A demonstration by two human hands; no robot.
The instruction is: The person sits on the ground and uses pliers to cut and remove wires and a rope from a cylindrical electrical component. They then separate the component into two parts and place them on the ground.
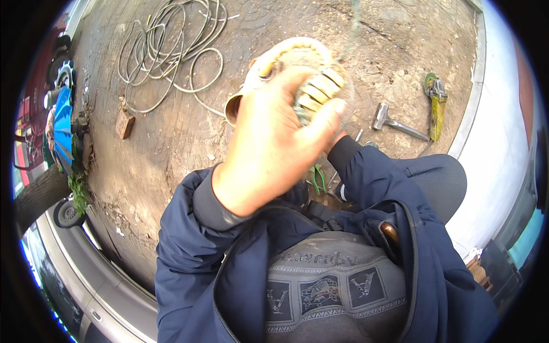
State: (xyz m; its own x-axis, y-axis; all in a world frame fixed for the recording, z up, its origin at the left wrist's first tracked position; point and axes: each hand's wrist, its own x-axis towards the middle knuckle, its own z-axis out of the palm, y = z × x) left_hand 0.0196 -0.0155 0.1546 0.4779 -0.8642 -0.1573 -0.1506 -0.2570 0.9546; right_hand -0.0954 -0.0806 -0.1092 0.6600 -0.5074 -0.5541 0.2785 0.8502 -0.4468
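In front of me is what looks like a motor stator [320, 91], a ring with cream-yellow windings and a metal casing edge showing at its left. My left hand [269, 140] is closed over its near side, thumb and fingers curled at the windings. A thin greenish cord [355, 28] runs up and away from the ring's far right side. Of my right hand [337, 141] only a small part shows below my left thumb, at the end of a dark cuff. Its fingers are hidden.
A loose coil of cable [166, 74] lies on the dirt at the far left, near a brick piece [124, 123]. To the right are a hammer [397, 123] and a yellow angle grinder [437, 108]. Green-handled pliers [318, 180] lie close to me. A car [108, 274] stands at the left.
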